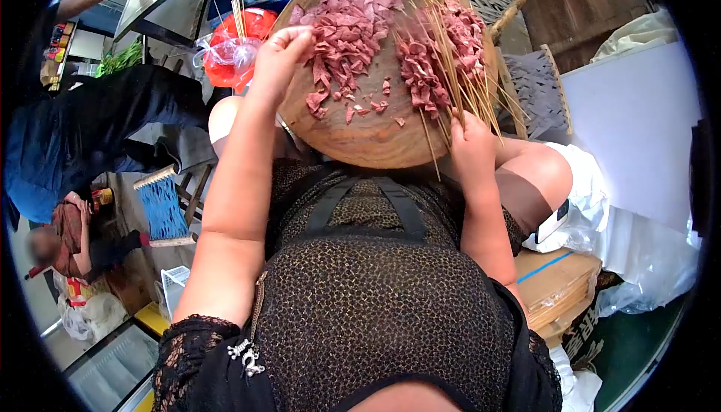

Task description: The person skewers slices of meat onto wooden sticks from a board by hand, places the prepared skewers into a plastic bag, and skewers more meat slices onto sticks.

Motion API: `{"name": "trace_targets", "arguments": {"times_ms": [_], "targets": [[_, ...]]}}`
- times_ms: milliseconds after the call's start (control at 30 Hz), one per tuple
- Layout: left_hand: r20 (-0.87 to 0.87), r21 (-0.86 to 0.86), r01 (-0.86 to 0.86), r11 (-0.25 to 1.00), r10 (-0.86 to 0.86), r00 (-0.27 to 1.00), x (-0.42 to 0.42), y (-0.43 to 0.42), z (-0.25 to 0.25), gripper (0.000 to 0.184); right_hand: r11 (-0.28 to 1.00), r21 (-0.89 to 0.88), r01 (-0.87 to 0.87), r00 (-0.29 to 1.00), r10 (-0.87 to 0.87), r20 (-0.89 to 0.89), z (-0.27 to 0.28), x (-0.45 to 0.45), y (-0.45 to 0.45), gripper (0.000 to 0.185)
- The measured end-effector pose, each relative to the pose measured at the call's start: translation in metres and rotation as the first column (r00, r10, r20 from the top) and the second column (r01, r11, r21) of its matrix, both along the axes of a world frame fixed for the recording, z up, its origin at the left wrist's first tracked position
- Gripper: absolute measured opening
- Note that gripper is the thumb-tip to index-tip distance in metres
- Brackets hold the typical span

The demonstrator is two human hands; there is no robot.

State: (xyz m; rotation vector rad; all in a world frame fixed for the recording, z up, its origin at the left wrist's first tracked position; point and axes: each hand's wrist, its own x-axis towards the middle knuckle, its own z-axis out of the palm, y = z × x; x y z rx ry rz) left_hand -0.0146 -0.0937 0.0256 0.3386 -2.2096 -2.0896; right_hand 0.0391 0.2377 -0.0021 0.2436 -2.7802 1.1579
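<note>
A pile of reddish sliced meat (pixel 349 25) lies on a round wooden board (pixel 353 141) in front of my body. My left hand (pixel 284 55) is at the left edge of this pile, fingers pinched together; what they hold, if anything, is hidden. On the board's right side lie several bamboo skewers (pixel 475 104), their far ends among threaded meat slices (pixel 424 74). My right hand (pixel 473 140) is closed around the near end of a skewer at the board's lower right edge. Small meat scraps (pixel 362 109) are scattered between the board's middle and its near edge.
A red container (pixel 259 21) with upright sticks and a plastic bag stands left of the board. Woven stools (pixel 537 85) are at the right, near a white panel (pixel 631 119). Cardboard (pixel 556 284) lies lower right. Another person (pixel 71 239) sits at far left, beyond a blue-strapped stool (pixel 161 208).
</note>
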Motion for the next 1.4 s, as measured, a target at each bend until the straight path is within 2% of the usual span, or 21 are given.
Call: {"name": "trace_targets", "arguments": {"times_ms": [33,100,200,233,267,333,400,467,533,567,633,667,700,733,767,800,867,933,1067,1133,1400], "targets": [[0.000,-0.003,-0.004,1.000,0.004,1.000,0.004,-0.005,-0.001,0.026,0.997,0.072,0.013,1.000,-0.013,-0.003,0.003,0.002,-0.001,0.017],[0.161,-0.519,0.146,0.842,-0.071,0.984,0.021,-0.008,-0.003,0.021,0.997,0.075,0.010,0.996,-0.004,-0.086,0.020,0.003,-0.004,0.016],[0.336,-0.719,0.352,0.600,-0.144,0.931,0.036,0.006,-0.011,0.031,0.993,0.118,0.027,0.976,-0.001,-0.218,0.046,0.002,-0.005,0.015],[0.256,-0.875,0.314,0.367,-0.199,0.946,0.039,0.012,-0.014,0.035,0.998,0.061,0.022,0.976,-0.008,-0.216,0.053,0.001,-0.007,0.016],[0.424,-0.818,0.472,0.329,-0.209,0.881,0.038,0.017,-0.015,0.030,1.000,0.004,0.017,0.977,-0.016,-0.214,0.057,0.001,-0.009,0.017],[0.242,-0.867,0.303,0.395,-0.196,0.950,0.039,0.021,-0.032,0.026,0.997,-0.073,-0.028,0.995,0.021,-0.097,0.057,0.002,-0.014,0.020],[0.248,-0.893,0.305,0.331,-0.202,0.947,0.036,0.022,-0.036,0.025,0.758,-0.652,-0.035,0.912,0.291,0.289,0.044,0.007,-0.022,0.022],[0.253,-0.916,0.302,0.263,-0.207,0.945,0.034,0.023,-0.031,0.024,0.628,-0.775,0.076,0.795,0.431,0.427,0.035,0.012,-0.031,0.023],[0.160,-0.835,0.231,0.500,-0.180,0.970,0.030,0.025,-0.021,0.020,0.506,-0.829,0.238,0.677,0.526,0.515,0.022,0.014,-0.038,0.023],[0.159,-0.836,0.232,0.497,-0.186,0.970,0.027,0.024,-0.024,0.020,0.567,-0.792,0.226,0.648,0.519,0.557,0.016,0.013,-0.037,0.023],[0.196,-0.341,0.138,0.930,-0.073,0.978,0.021,0.021,-0.030,0.018,0.538,-0.809,0.235,0.661,0.522,0.539,-0.002,0.013,-0.040,0.020],[0.192,-0.342,0.139,0.929,-0.076,0.978,0.019,0.023,-0.030,0.018,0.525,-0.820,0.227,0.672,0.525,0.522,-0.011,0.013,-0.041,0.020],[0.262,0.031,0.103,0.994,-0.107,0.959,0.019,0.026,-0.024,0.017,0.524,-0.822,0.224,0.675,0.524,0.519,-0.007,0.011,-0.041,0.020],[0.313,0.395,0.027,0.918,-0.162,0.936,0.017,0.027,-0.020,0.018,0.575,-0.794,0.199,0.654,0.525,0.545,0.001,0.010,-0.040,0.019],[0.243,0.542,0.053,0.839,-0.216,0.946,0.014,0.024,-0.031,0.024,0.623,-0.763,0.173,0.631,0.524,0.572,0.005,0.010,-0.040,0.019],[0.242,0.541,0.054,0.840,-0.216,0.946,0.014,0.027,-0.029,0.024,0.622,-0.764,0.172,0.632,0.525,0.570,0.005,0.010,-0.040,0.019],[0.265,0.707,-0.057,0.705,-0.190,0.945,0.018,0.035,-0.023,0.021,0.679,-0.715,0.167,0.647,0.472,0.599,0.003,0.009,-0.040,0.020],[0.235,0.745,-0.034,0.666,-0.215,0.948,0.018,0.038,-0.012,0.022,0.678,-0.714,0.174,0.655,0.462,0.598,0.005,0.006,-0.039,0.018],[0.247,0.597,-0.014,0.802,-0.168,0.954,0.009,0.032,-0.018,0.018,0.648,-0.732,0.209,0.658,0.461,0.596,-0.002,0.002,-0.039,0.018],[0.195,0.506,-0.084,0.858,-0.019,0.981,0.003,0.033,-0.021,0.016,0.638,-0.735,0.227,0.678,0.438,0.590,0.007,0.002,-0.041,0.021],[0.123,0.538,-0.132,0.833,0.077,0.989,-0.001,0.033,-0.018,0.015,0.687,-0.710,0.153,0.697,0.434,0.570,0.002,0.004,-0.041,0.023]]}}
